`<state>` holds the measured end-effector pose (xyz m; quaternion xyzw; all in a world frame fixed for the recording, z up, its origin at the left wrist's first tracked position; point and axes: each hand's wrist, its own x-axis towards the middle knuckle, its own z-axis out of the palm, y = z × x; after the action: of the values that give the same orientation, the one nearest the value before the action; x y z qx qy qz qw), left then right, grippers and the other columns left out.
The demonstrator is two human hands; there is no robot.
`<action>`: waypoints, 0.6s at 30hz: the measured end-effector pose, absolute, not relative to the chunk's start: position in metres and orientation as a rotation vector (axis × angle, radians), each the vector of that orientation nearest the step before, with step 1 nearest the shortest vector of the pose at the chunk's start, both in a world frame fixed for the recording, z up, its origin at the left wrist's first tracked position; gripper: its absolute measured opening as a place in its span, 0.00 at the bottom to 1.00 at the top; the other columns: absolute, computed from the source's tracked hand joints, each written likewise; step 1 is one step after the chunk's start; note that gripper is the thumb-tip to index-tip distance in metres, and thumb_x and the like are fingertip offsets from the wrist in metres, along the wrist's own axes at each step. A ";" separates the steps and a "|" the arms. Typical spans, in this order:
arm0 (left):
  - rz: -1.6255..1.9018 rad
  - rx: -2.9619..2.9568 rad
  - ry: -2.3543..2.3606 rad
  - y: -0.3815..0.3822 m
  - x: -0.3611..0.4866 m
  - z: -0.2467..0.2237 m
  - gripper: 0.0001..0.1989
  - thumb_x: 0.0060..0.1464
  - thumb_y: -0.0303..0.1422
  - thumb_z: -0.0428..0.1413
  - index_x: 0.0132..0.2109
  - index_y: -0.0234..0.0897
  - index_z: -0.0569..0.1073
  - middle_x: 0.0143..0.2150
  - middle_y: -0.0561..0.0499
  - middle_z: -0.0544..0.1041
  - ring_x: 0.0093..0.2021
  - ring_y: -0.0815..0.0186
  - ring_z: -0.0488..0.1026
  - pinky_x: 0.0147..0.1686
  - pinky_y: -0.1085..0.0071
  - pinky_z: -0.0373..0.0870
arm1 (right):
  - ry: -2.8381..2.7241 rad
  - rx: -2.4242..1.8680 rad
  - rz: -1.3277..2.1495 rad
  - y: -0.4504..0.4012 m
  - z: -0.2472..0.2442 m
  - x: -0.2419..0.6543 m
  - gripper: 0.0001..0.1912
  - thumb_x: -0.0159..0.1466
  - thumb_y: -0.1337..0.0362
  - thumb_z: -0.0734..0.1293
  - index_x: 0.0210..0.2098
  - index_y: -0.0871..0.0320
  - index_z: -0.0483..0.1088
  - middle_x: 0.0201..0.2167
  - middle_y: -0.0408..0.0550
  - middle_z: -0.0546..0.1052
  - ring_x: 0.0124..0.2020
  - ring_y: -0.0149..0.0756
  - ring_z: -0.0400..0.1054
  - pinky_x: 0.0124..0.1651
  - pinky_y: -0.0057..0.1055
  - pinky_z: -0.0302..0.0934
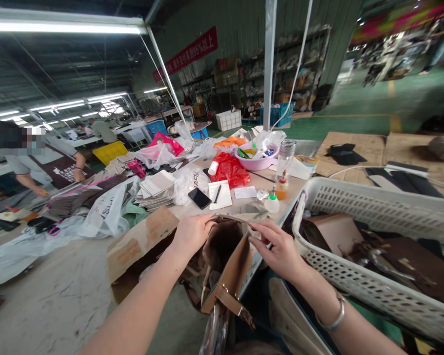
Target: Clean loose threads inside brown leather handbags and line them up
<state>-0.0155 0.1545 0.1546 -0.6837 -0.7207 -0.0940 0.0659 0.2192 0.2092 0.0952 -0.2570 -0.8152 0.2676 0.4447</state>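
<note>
A brown handbag (234,268) is before me at the table's edge, its mouth spread and its dark inside showing. My left hand (193,233) is closed on the far left of the bag's rim. On the right of the rim, my right hand (276,242) pinches the edge between thumb and fingers. A strap with metal fittings (231,301) hangs on the bag's near side, beside a handle wrapped in clear plastic (215,328). Left of the bag lies an open cardboard box (144,239), its contents mostly hidden.
To my right stands a white plastic basket (340,266) holding brown bags. Beyond the handbag are a phone (199,198), a green-capped bottle (272,203), a jar of amber liquid (281,187), a red plastic bag (230,170) and a pink basin (257,160). A co-worker (48,162) stands far left.
</note>
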 end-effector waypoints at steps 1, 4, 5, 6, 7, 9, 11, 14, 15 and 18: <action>-0.273 -2.051 -2.163 0.155 -0.016 0.153 0.13 0.59 0.38 0.49 0.42 0.42 0.77 0.36 0.49 0.80 0.35 0.61 0.76 0.34 0.69 0.66 | -2.032 -0.642 0.676 0.209 0.091 0.221 0.16 0.64 0.64 0.62 0.51 0.55 0.68 0.43 0.51 0.71 0.33 0.33 0.68 0.34 0.29 0.68; -0.270 -2.035 -2.133 0.156 -0.016 0.151 0.13 0.59 0.37 0.48 0.39 0.41 0.77 0.35 0.48 0.79 0.34 0.61 0.75 0.33 0.69 0.66 | -2.057 -0.658 0.679 0.208 0.081 0.225 0.15 0.64 0.64 0.62 0.51 0.55 0.68 0.42 0.51 0.71 0.33 0.33 0.68 0.35 0.29 0.68; -0.276 -2.036 -2.123 0.157 -0.016 0.150 0.13 0.59 0.37 0.48 0.39 0.40 0.77 0.35 0.48 0.79 0.33 0.61 0.75 0.33 0.69 0.66 | -2.063 -0.665 0.674 0.208 0.078 0.227 0.15 0.64 0.64 0.61 0.51 0.55 0.68 0.42 0.51 0.71 0.34 0.34 0.69 0.36 0.30 0.68; -0.280 -2.038 -2.114 0.157 -0.016 0.150 0.14 0.59 0.37 0.48 0.38 0.40 0.77 0.34 0.48 0.79 0.33 0.61 0.75 0.33 0.69 0.65 | -2.069 -0.671 0.670 0.208 0.076 0.228 0.15 0.64 0.64 0.61 0.51 0.55 0.68 0.42 0.51 0.71 0.35 0.35 0.69 0.36 0.30 0.68; -0.283 -2.039 -2.109 0.157 -0.016 0.150 0.14 0.60 0.37 0.48 0.37 0.39 0.77 0.34 0.48 0.79 0.33 0.61 0.75 0.33 0.69 0.65 | -2.073 -0.676 0.667 0.208 0.075 0.228 0.15 0.64 0.64 0.61 0.51 0.55 0.68 0.42 0.51 0.72 0.36 0.35 0.69 0.37 0.30 0.68; -0.286 -2.043 -2.107 0.157 -0.016 0.151 0.15 0.60 0.37 0.47 0.35 0.38 0.76 0.32 0.48 0.79 0.32 0.62 0.75 0.32 0.70 0.64 | -2.086 -0.684 0.670 0.208 0.073 0.229 0.16 0.64 0.64 0.60 0.51 0.55 0.68 0.42 0.51 0.72 0.36 0.35 0.69 0.38 0.31 0.68; -0.286 -2.053 -2.115 0.156 -0.015 0.152 0.16 0.60 0.37 0.46 0.33 0.38 0.76 0.31 0.47 0.79 0.32 0.62 0.74 0.32 0.70 0.63 | -2.105 -0.699 0.683 0.208 0.071 0.229 0.16 0.64 0.64 0.60 0.51 0.55 0.68 0.42 0.51 0.72 0.36 0.35 0.69 0.38 0.31 0.67; -0.269 -2.054 -2.148 0.155 -0.014 0.153 0.17 0.60 0.38 0.45 0.32 0.38 0.75 0.31 0.47 0.78 0.31 0.63 0.74 0.31 0.71 0.62 | -2.133 -0.727 0.713 0.208 0.066 0.229 0.16 0.64 0.65 0.60 0.51 0.55 0.68 0.42 0.51 0.72 0.33 0.34 0.69 0.37 0.31 0.67; -0.263 -2.045 -2.162 0.155 -0.013 0.153 0.18 0.61 0.38 0.45 0.32 0.38 0.75 0.31 0.47 0.78 0.31 0.63 0.74 0.31 0.71 0.62 | -2.142 -0.733 0.724 0.208 0.065 0.230 0.16 0.64 0.65 0.60 0.51 0.55 0.67 0.42 0.51 0.72 0.32 0.33 0.69 0.36 0.31 0.67; -0.255 -2.012 -2.202 0.157 -0.011 0.152 0.18 0.61 0.38 0.44 0.32 0.37 0.75 0.30 0.47 0.78 0.31 0.64 0.73 0.31 0.71 0.62 | -2.164 -0.754 0.752 0.206 0.059 0.232 0.16 0.64 0.66 0.60 0.51 0.56 0.67 0.41 0.50 0.72 0.31 0.32 0.68 0.36 0.30 0.66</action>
<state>-0.0111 0.1567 0.1523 -0.6703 -0.7335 -0.0850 0.0738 0.2322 0.2062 0.0586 -0.2920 -0.8382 0.2913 0.3568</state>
